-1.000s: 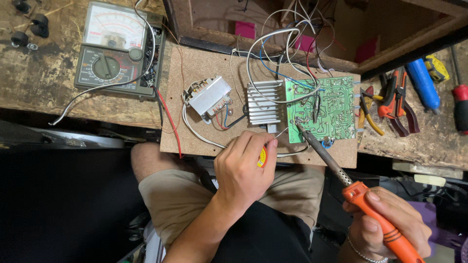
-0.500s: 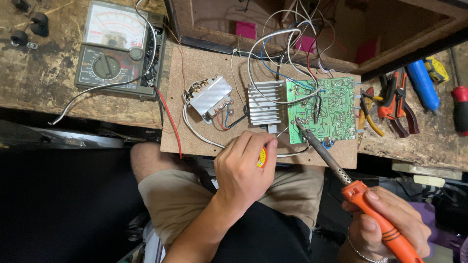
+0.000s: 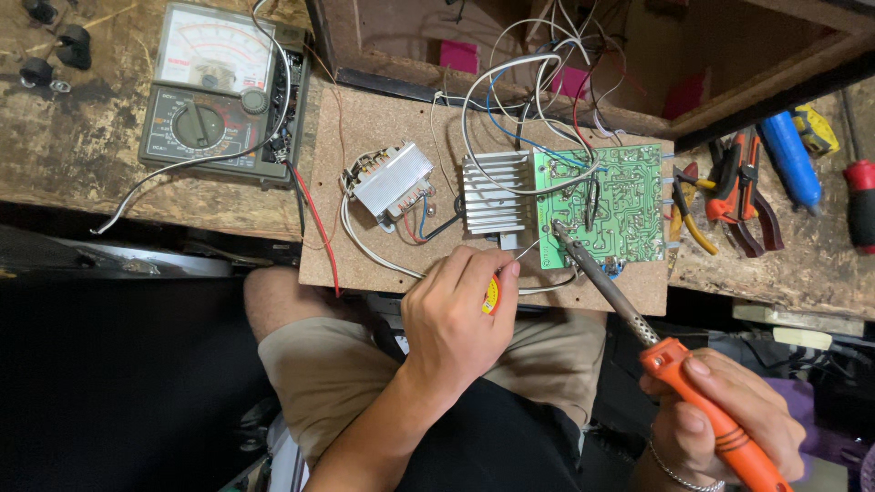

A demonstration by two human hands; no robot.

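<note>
Rough, stained wooden bench [image 3: 109, 196] runs under everything, and a tan fibreboard panel [image 3: 383, 118] lies across its near edge, overhanging my lap. Bolted to that panel is the green printed circuit board [image 3: 606, 205], which I take as my landmark. Just to its left sits a ribbed silver heat sink [image 3: 495, 193], and further left a small grey transformer [image 3: 390, 178]. My right hand [image 3: 720, 424] is closed around the orange handle of the soldering iron [image 3: 629, 314], below and to the right of the green board; the iron's long shaft slants up and to the left, its tip touching the board's lower-left corner. My left hand [image 3: 456, 314] is nearer, just below that same corner, curled around a small yellow and red reel of solder [image 3: 492, 293], with a thin strand reaching up and right toward the tip
</note>
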